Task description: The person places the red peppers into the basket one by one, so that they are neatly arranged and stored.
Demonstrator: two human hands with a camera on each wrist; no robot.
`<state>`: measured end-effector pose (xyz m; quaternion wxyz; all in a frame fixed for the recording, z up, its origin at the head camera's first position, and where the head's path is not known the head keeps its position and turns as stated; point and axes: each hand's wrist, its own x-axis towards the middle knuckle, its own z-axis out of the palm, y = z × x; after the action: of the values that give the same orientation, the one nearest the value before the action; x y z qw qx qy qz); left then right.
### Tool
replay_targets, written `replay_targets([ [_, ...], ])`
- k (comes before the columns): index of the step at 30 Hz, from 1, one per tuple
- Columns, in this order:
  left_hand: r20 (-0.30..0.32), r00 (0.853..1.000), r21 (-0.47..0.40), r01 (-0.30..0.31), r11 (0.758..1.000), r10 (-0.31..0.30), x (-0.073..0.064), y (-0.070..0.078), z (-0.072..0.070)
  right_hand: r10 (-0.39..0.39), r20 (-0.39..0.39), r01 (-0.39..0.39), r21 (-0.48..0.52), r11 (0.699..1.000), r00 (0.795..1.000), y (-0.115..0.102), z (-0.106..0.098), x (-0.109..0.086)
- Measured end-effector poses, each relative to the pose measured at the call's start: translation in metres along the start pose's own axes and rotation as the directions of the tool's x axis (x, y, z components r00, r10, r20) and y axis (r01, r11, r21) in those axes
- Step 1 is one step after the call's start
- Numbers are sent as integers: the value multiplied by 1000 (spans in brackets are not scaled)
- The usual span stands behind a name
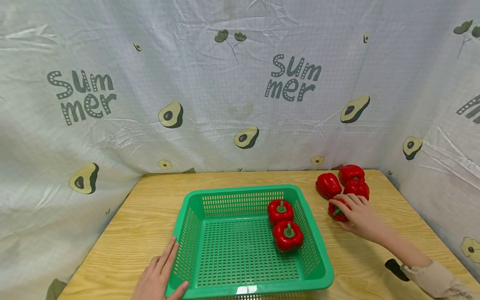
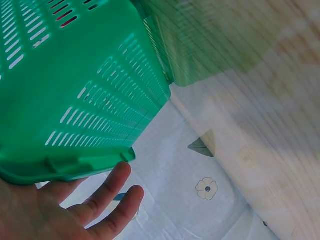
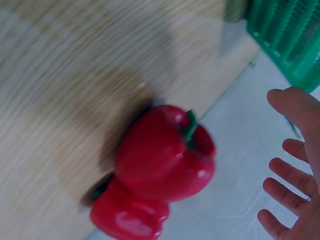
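My left hand [image 1: 155, 275] rests against the left front corner of a green plastic basket [image 1: 187, 250], its fingers extended along the side and the thumb on the front rim. In the left wrist view the left hand's fingers [image 2: 115, 180] are spread beside the rim. My right hand [image 1: 360, 214] is over a red bell pepper [image 1: 335, 212] with a green stem, right of the basket. The right wrist view shows the right hand [image 3: 300, 170] with spread fingers, apart from the bell pepper [image 3: 155, 155]. Two bell peppers [image 1: 287, 239] stand stem-up inside the basket, along its right side.
Three more bell peppers [image 1: 328, 185] lie clustered behind my right hand. Underneath everything is a wood-grain table [image 1: 131, 225], with a printed white cloth [image 1: 210, 104] around its back and sides. A small black object [image 1: 396, 270] sits beside my right forearm.
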<state>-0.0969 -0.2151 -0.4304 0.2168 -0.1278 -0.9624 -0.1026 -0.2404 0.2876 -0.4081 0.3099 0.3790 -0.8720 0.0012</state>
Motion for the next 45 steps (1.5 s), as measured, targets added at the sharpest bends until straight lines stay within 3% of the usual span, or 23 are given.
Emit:
replay_targets([
  [13,-22,999,15,-28,1000,28,2,-1,0,1,139,7,-53,999,990,21,13,-12],
  [25,9,1000,-21,0,1000,0,1,1,0,-21,317,55,-99,994,948,26,24,-7],
  [36,22,999,-18,27,999,-26,0,4,-2,-104,254,140,-132,981,962,31,37,-7],
  [45,7,1000,-5,15,1000,-15,0,3,-1,-99,284,148,-156,977,954,32,36,-4],
])
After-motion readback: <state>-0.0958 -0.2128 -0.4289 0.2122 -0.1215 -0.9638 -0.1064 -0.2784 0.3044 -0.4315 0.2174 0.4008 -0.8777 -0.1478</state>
